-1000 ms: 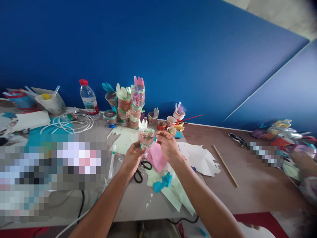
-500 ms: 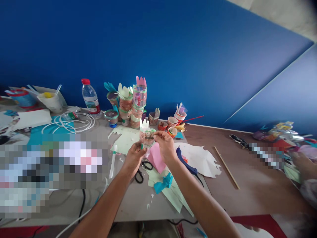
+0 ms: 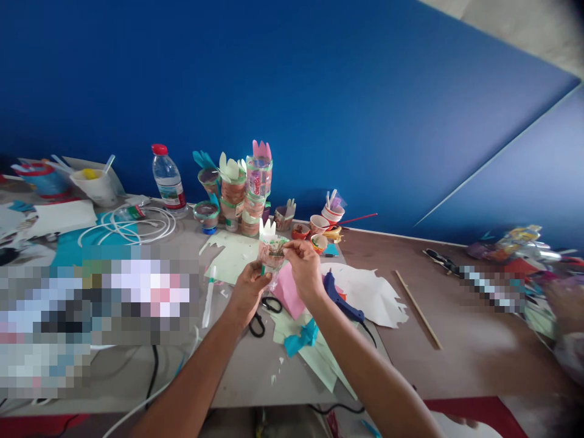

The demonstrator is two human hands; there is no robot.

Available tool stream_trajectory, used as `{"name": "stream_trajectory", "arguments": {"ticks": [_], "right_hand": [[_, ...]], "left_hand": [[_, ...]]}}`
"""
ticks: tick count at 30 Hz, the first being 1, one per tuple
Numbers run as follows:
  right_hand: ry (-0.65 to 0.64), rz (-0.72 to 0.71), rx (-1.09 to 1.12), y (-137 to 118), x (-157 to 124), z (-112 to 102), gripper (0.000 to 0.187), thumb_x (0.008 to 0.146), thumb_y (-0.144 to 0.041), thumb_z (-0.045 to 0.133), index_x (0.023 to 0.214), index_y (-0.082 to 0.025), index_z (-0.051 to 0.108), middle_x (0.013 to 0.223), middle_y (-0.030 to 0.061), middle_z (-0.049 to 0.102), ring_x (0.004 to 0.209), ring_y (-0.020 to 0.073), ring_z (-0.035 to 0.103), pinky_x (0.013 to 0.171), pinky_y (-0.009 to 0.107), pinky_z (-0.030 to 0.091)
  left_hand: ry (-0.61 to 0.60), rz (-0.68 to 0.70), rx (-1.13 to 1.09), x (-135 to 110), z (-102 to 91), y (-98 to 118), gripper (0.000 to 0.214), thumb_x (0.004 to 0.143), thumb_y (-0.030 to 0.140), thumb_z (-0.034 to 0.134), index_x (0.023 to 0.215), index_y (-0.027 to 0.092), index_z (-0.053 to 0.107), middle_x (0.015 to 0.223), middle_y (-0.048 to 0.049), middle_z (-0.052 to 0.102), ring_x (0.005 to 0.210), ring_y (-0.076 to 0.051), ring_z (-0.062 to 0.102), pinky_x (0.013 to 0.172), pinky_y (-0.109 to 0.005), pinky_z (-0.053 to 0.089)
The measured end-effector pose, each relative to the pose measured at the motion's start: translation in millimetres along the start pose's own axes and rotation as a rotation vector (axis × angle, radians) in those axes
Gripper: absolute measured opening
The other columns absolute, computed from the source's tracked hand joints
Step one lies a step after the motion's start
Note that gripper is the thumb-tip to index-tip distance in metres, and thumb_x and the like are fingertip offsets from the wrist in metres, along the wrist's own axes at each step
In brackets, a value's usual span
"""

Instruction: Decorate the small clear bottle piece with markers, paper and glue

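Observation:
My left hand [image 3: 250, 286] is wrapped round the lower part of a small clear cup [image 3: 268, 248] with a pinkish-brown band and white paper points standing above its rim. Over the cup's right side, my right hand [image 3: 305, 263] is closed in a pinch on a thin dark stick-like piece [image 3: 276, 253], which lies across the cup's front; its exact kind is too small to tell. Below the hands are black-handled scissors [image 3: 272, 305], pink paper [image 3: 292, 292] and a crumpled blue paper piece [image 3: 301, 339]. A blue glue gun [image 3: 342, 298] lies beside my right wrist.
Decorated cups [image 3: 232, 191] stand stacked along the blue wall, next to a red-capped bottle [image 3: 168, 179]. Small paper cups [image 3: 318, 224] sit farther right. A white cable coil [image 3: 128, 226] is at left, a wooden stick [image 3: 417, 309] at right. Another person's hand [image 3: 566, 298] is blurred at far right.
Both hands stay at nearly the same place with the cup. The view has shifted very slightly. At the far right, the other person's hand has moved a little.

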State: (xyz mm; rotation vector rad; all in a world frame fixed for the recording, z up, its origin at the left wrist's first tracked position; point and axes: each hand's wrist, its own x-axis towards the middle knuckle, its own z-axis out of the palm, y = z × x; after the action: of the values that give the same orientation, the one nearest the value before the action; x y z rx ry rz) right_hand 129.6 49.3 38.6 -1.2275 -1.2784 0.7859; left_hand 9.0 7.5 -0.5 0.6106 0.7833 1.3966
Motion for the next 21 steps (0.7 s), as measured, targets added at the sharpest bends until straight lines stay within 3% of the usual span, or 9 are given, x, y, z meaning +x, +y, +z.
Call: {"name": "stream_trajectory", "arguments": {"ticks": [6,16,21], "right_hand": [[0.041,0.017,0.041,-5.6,-1.9,3.8,0.013,0.069,-0.028,0.059,0.079,-0.019,0.058,0.072,-0.0015,0.054,0.069,0.0145,0.048,0.067,0.027,0.041],[0.018,0.224,0.369,-13.6,2.3,3.1,0.023,0.055,-0.022,0.063,0.071,-0.020,0.047,0.063,-0.0085,0.043,0.059,0.0087,0.039,0.058,0.023,0.032],[0.030,0.296,0.406,-7.7,6.1,2.7,0.025,0.051,-0.021,0.066,0.066,-0.021,0.046,0.061,-0.0084,0.044,0.060,0.0093,0.041,0.059,0.024,0.032]], "left_hand": [[-0.011,0.008,-0.024,-0.5,0.7,0.1,0.046,0.056,0.025,0.085,0.095,0.019,0.062,0.100,-0.0052,0.069,0.100,-0.021,0.061,0.093,-0.036,0.042],[0.028,0.057,0.114,0.3,-2.5,-3.4,0.048,0.057,0.029,0.084,0.099,0.019,0.061,0.098,-0.0058,0.069,0.093,-0.021,0.061,0.086,-0.036,0.043],[0.049,0.084,0.175,0.9,-3.5,-5.6,0.049,0.057,0.029,0.084,0.098,0.018,0.061,0.097,-0.0058,0.069,0.091,-0.020,0.061,0.084,-0.034,0.043]]}}
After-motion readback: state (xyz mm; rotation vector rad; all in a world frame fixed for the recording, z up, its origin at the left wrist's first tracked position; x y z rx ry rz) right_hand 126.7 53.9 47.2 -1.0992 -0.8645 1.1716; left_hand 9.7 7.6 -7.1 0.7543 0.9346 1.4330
